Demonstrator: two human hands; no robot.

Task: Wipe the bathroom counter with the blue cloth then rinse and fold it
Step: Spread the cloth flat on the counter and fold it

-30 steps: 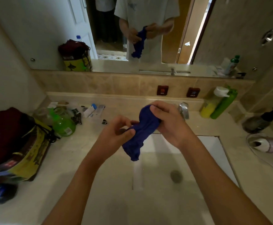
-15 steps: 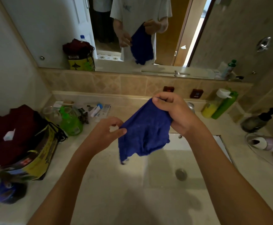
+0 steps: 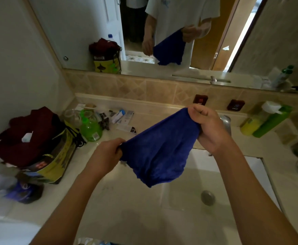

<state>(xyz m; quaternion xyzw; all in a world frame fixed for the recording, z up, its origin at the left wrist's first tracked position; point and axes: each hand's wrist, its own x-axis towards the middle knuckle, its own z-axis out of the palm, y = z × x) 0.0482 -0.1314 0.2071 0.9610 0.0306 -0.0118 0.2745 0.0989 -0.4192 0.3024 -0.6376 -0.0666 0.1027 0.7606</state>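
Note:
The blue cloth [image 3: 159,151] hangs spread out in the air above the white sink basin [image 3: 180,195]. My left hand [image 3: 107,152] pinches its lower left corner. My right hand [image 3: 208,128] grips its upper right corner, higher up and in front of the tap [image 3: 226,123], which it partly hides. The cloth sags between the two hands, its bottom edge well above the drain [image 3: 208,197]. The beige counter [image 3: 112,195] surrounds the sink.
On the left counter stand a yellow bag with a maroon garment [image 3: 38,147], a green round bottle [image 3: 91,129] and small toiletries [image 3: 121,116]. Yellow and green bottles [image 3: 266,121] stand at the back right. The mirror [image 3: 162,32] reflects a person holding the cloth.
The cloth went from a bunched wad to a spread sheet. My hands moved apart, the left one lower and leftward, the right one staying high.

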